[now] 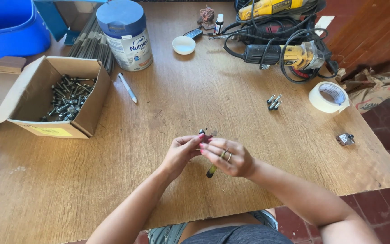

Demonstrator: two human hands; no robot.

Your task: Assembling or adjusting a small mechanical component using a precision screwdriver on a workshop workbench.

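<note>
The person's left hand (182, 152) and right hand (228, 157) meet over the wooden table (195, 104), a little in from its near edge and about midway along it. Both are closed on one small bolt-like part (206, 153): the left fingertips pinch its dark upper end, and the right hand's fingers wrap its middle, so that only the top tip and the yellowish lower end show below the palm.

Farther out toward the right edge, a small cluster of similar short metal pieces (273, 102) lies on the bare wood, with a roll of pale masking tape (328, 96) just beyond it and a small metal block (345, 139) close to the right edge. Near the far right corner sits a tangle of power tools with black cords, a yellow angle grinder (290, 55) foremost. A small white bowl (183, 44) and a tall tin with a blue lid (126, 35) stand toward the far edge. A white pen (127, 87) lies beside an open cardboard box (93, 101) of dark bolts near the left edge.
</note>
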